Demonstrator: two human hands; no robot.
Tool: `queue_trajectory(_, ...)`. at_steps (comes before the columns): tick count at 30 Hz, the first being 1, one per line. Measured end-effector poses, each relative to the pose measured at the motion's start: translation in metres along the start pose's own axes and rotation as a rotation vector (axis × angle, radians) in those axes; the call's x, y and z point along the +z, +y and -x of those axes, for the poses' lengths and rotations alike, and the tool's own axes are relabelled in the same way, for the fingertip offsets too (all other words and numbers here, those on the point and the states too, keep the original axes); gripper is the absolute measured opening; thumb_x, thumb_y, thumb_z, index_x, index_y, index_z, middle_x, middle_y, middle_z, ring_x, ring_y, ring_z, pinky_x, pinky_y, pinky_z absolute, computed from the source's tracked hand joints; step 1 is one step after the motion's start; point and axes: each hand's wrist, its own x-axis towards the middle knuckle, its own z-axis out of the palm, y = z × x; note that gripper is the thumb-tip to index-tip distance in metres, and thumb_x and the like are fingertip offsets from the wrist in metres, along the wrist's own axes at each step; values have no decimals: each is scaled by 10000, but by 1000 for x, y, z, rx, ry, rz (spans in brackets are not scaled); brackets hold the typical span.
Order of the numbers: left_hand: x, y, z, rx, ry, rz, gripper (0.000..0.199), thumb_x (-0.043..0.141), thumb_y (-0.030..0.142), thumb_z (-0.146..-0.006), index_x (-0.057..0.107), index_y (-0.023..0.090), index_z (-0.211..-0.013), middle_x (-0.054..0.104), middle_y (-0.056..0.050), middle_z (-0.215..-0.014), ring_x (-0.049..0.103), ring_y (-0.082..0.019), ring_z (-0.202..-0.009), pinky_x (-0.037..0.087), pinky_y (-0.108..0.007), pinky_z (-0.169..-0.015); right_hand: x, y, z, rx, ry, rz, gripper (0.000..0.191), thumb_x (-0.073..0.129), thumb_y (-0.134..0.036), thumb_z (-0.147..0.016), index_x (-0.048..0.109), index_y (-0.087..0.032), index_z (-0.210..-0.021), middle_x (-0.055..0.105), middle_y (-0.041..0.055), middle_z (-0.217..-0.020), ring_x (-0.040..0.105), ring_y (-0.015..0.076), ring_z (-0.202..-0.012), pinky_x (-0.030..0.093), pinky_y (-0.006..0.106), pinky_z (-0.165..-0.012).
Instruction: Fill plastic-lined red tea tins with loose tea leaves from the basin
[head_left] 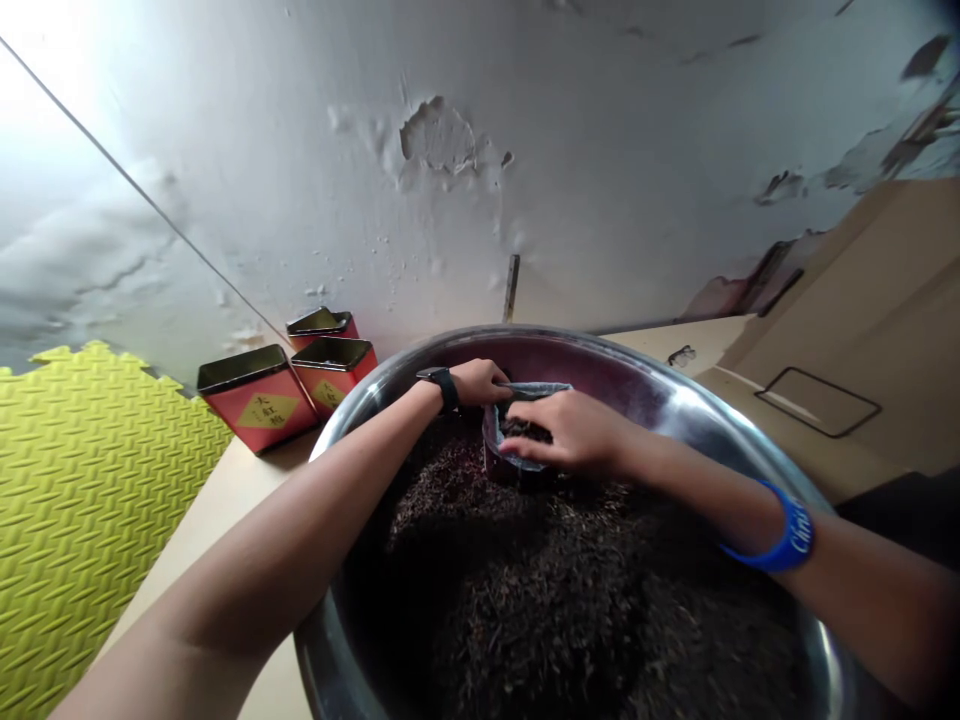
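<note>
A wide steel basin [592, 347] holds a deep heap of dark, dry tea leaves [555, 610]. Near its far side stands a small container lined with a plastic bag [491, 448], its mouth facing up. My left hand [480, 382], with a black watch at the wrist, pinches the bag's rim on the far left. Over the bag's mouth is my right hand [574, 430], a blue wristband further up the arm. Its thumb and fingers curl around dark tea leaves at the opening. The fingertips of my left hand are partly hidden.
Left of the basin stand several red tins with open tops, the nearest tin [262, 405] bearing a yellow diamond label. A yellow foam mat [97, 480] lies further left. Cardboard [862, 330] rises at the right. Behind is a peeling wall [600, 180].
</note>
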Motion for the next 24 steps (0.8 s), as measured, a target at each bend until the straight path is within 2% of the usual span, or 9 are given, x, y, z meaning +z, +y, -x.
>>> queue_trajectory(4,-1,4,2,20,-14,21,331,486,393,-740,696,158,-838,604,5,-634,427,-74,-518,297,-199,-496,6,25,-4,89,166,88,470,350,-523,-857,578,-157,-1046,651,110,-922,593,252,-819,387,330,-638)
queue_trajectory(8,-2,5,2,31,-6,31,354,487,432,-745,697,156,-813,584,13,-608,410,-70,-511,285,-194,-486,19,43,-7,80,143,103,429,413,-528,-830,608,-188,-1005,636,91,-950,587,236,-833,413,339,-682)
queue_trajectory(11,-2,5,3,20,-16,30,361,480,438,-744,697,161,-823,587,16,-608,433,-77,-534,291,-188,-491,22,40,-7,12,192,80,363,477,-486,-814,630,-196,-969,623,80,-977,569,219,-877,414,348,-755)
queue_trajectory(14,-3,5,3,11,-13,18,351,472,414,-743,693,165,-852,606,12,-637,457,-85,-561,308,-186,-510,21,18,-5,-102,260,-60,289,457,-389,-851,633,-171,-922,627,67,-933,553,187,-892,406,334,-807)
queue_trajectory(15,-3,5,3,5,-8,10,349,470,407,-742,692,165,-861,610,10,-645,460,-85,-561,312,-187,-514,22,8,-4,-154,235,-140,283,443,-369,-862,631,-164,-915,629,61,-908,556,171,-874,411,318,-805)
queue_trajectory(17,-2,4,2,-5,-5,-4,348,466,397,-744,689,163,-875,617,3,-655,467,-86,-555,318,-190,-517,28,-11,-2,-272,101,-296,292,448,-377,-863,626,-160,-945,629,57,-915,561,154,-864,422,287,-803)
queue_trajectory(20,-2,2,1,-17,-11,-15,356,459,397,-749,687,156,-877,628,-8,-672,488,-91,-561,328,-194,-522,45,-31,2,-378,-149,-412,465,536,-477,-783,561,-176,-1137,577,84,-1111,524,190,-1015,396,301,-887)
queue_trajectory(22,-1,1,0,-20,-15,-16,364,456,404,-749,686,154,-880,634,-13,-683,500,-96,-571,333,-196,-525,57,-36,4,-363,-298,-447,704,570,-553,-715,415,-192,-1299,433,112,-1311,410,243,-1178,322,350,-979)
queue_trajectory(24,-1,0,0,-17,-20,-16,371,450,410,-751,685,152,-878,633,-15,-675,503,-98,-567,334,-199,-523,66,-37,7,-311,-422,-483,885,575,-618,-660,262,-210,-1380,241,118,-1433,272,285,-1275,250,391,-1029)
